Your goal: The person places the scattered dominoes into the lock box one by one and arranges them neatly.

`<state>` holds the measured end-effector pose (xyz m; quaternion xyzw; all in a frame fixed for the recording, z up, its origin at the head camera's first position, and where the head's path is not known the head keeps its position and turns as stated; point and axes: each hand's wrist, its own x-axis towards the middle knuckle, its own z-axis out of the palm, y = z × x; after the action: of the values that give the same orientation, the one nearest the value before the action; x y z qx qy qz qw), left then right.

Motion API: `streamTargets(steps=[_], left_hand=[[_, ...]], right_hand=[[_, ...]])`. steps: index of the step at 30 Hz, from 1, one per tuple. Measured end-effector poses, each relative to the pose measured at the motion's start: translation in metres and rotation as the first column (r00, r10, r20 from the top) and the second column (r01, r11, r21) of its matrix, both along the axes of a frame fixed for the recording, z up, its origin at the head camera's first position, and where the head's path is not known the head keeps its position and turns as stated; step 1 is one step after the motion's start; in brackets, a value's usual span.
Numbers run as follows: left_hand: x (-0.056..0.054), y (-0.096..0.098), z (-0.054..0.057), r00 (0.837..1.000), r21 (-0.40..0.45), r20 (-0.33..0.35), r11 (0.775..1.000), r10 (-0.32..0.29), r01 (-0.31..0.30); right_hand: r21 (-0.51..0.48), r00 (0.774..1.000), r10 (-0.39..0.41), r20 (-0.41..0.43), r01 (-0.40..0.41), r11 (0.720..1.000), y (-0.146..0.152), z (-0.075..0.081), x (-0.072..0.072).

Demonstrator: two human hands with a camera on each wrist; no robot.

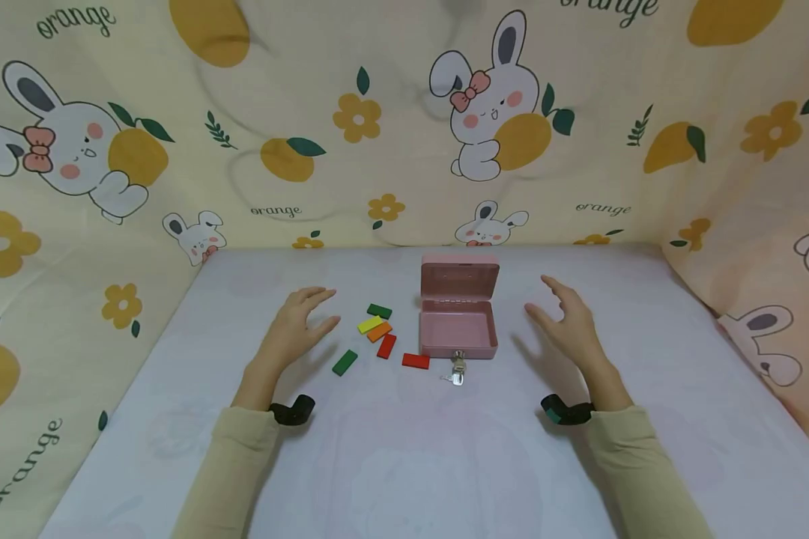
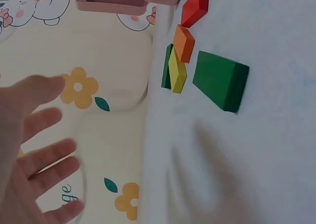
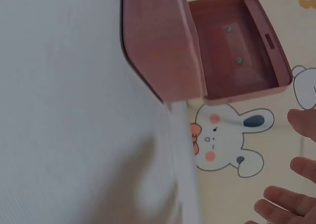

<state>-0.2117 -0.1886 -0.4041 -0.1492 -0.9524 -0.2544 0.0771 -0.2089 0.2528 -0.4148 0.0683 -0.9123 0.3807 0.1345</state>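
pink box (image 1: pixel 458 329), lid raised, toward table's (image 1: pixel 350 260) far edge; six blocks (image 1: pixel 380 332) still outside; left hand (image 1: pixel 295 327), right hand (image 1: pixel 570 323) spread, empty.

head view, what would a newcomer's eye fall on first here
Probably the open pink box, lid raised, near the middle of the white table, with silver keys at its front. Then six bright blocks, scattered left of it and by its front corner. The left hand and right hand hover empty on either side.
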Motion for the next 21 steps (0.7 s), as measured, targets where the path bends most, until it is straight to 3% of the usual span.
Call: streamTargets(steps=[5, 9, 18, 21], left_hand=[[0.002, -0.004, -0.003, 0.987, 0.101, 0.141, 0.993, -0.073, 0.059], [0.003, -0.007, -0.006, 0.971, 0.150, 0.200, 0.983, -0.132, 0.103], [0.004, -0.016, -0.015, 0.914, 0.233, 0.308, 0.953, -0.262, 0.195], [0.004, -0.018, -0.019, 0.896, 0.258, 0.337, 0.944, -0.289, 0.207]], right_hand=[[-0.059, 0.999, 0.024, 0.033, -0.022, 0.998, -0.005, -0.008, 0.001], [-0.118, 0.993, 0.065, 0.095, -0.054, 0.992, -0.009, -0.014, 0.002], [-0.252, 0.975, 0.176, 0.133, -0.139, 0.958, -0.016, -0.021, 0.001], [-0.319, 0.964, 0.227, 0.137, -0.174, 0.932, -0.017, -0.026, -0.001]])
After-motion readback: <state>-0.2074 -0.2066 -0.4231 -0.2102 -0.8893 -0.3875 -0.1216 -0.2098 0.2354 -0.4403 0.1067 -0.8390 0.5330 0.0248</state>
